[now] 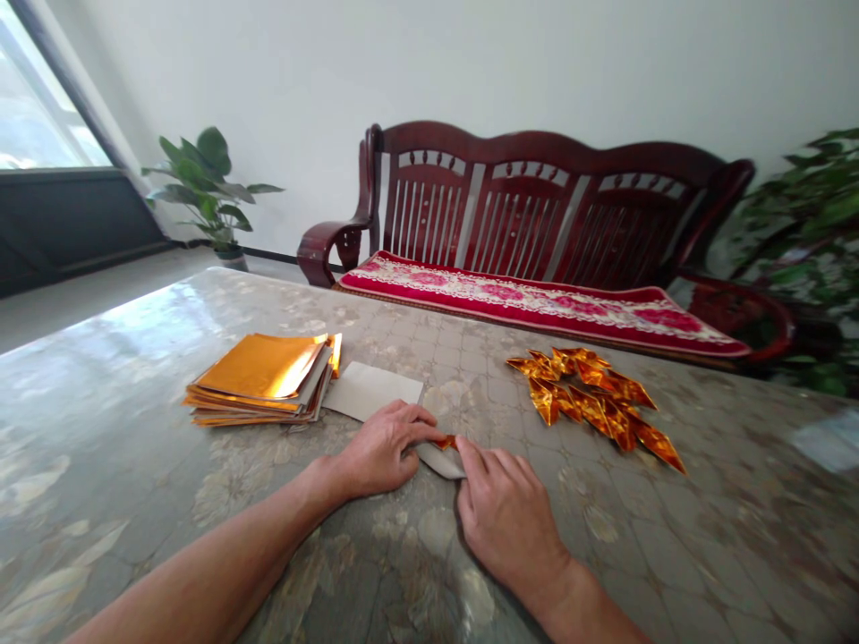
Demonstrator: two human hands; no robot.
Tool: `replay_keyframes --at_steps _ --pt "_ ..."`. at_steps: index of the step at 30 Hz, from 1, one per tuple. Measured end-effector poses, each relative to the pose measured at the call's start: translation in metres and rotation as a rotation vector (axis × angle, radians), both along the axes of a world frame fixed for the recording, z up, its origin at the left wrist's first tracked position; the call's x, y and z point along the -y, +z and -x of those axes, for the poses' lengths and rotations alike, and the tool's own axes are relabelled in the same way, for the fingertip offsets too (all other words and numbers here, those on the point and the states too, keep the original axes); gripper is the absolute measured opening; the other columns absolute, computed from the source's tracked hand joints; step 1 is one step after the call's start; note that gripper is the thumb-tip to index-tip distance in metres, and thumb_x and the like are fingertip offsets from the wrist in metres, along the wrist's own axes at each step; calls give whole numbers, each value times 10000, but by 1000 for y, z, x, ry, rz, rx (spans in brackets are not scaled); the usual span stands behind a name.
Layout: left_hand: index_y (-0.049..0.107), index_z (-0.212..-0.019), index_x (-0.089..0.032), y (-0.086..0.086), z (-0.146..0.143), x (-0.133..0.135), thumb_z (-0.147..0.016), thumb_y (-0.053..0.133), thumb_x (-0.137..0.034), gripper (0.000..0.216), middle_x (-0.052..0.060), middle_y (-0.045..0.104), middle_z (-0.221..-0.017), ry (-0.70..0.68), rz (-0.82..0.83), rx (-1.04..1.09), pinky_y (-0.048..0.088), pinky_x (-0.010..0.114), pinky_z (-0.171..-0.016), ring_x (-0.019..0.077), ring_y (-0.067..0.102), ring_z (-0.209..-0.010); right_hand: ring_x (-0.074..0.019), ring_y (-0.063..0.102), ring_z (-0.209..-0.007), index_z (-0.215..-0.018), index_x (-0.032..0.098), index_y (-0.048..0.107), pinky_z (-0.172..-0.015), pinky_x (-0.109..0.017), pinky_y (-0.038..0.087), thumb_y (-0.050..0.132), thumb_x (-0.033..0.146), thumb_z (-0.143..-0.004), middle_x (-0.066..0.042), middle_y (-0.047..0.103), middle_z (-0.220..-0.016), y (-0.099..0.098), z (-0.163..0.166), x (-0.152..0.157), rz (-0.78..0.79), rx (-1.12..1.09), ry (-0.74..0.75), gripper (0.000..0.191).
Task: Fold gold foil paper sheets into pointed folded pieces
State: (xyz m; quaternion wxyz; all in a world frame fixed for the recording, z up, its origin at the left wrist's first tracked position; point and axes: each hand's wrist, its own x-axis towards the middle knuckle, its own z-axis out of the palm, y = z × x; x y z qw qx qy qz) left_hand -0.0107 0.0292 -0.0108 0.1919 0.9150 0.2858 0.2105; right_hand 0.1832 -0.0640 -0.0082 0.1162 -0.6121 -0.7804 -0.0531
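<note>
Between my two hands lies a partly folded sheet of foil paper, its grey back outward and a bit of shiny orange showing at the top. My left hand pinches its left end, fingers bent and closed. At the right end, my right hand presses down with curled fingers. Just behind my left hand a flat sheet rests grey side up. To its left is a stack of gold foil sheets. Several folded gold foil pieces lie grouped at the right.
The table has a patterned, glossy cover. Near its right edge sits a pale, clear-looking item, too blurred to name. Beyond the table stands a dark red wooden bench with a red floral seat mat. Potted plants flank it.
</note>
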Motion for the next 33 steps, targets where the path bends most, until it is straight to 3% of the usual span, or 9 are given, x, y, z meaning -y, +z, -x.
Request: replay_keyframes --at_steps 7,11,15,20,28,33 --pt "667 -1221 -265 -2 0 -2 -675 567 -55 594 31 645 -1196 -35 34 45 428 338 -1010 199 589 -1101 -223 628 -928 -1203 170 650 -848 -340 440 436 129 -930 -69 727 -1000 1 -14 -10 -47 -192 7 350" --pt "702 -1149 -250 -3 -3 0 -808 610 -128 374 24 687 -1126 -15 96 107 444 308 -973 187 613 -1064 -205 642 -927 -1162 194 665 -829 -318 466 410 135 -943 -54 730 -980 1 -16 -12 -54 -294 8 342" --pt "740 -1015 -215 -5 -7 2 -922 557 -190 207 17 724 -963 95 246 215 480 259 -859 161 657 -938 -209 656 -946 -1144 214 663 -825 -322 490 441 179 -946 -48 734 -1001 -3 -17 -14 -59 -370 8 299" --pt "751 -993 -201 -6 -11 3 -907 572 -181 200 20 735 -907 150 353 292 482 236 -802 158 665 -865 -233 658 -1003 -1175 208 637 -887 -354 501 571 259 -906 -68 718 -1093 -11 -18 -18 -102 -475 19 282" --pt "759 -942 -173 -10 -12 4 -863 608 -213 175 36 736 -894 198 453 353 473 247 -792 182 663 -862 -190 656 -922 -996 231 698 -825 -298 509 485 279 -978 -47 700 -975 -9 -20 -22 -100 -759 73 219" --pt "758 -920 -153 -11 -16 7 -845 625 -285 202 43 733 -849 236 534 421 467 250 -739 184 650 -805 -205 655 -900 -951 245 731 -827 -316 498 574 270 -927 -36 710 -926 -14 -24 -25 -180 -763 13 161"
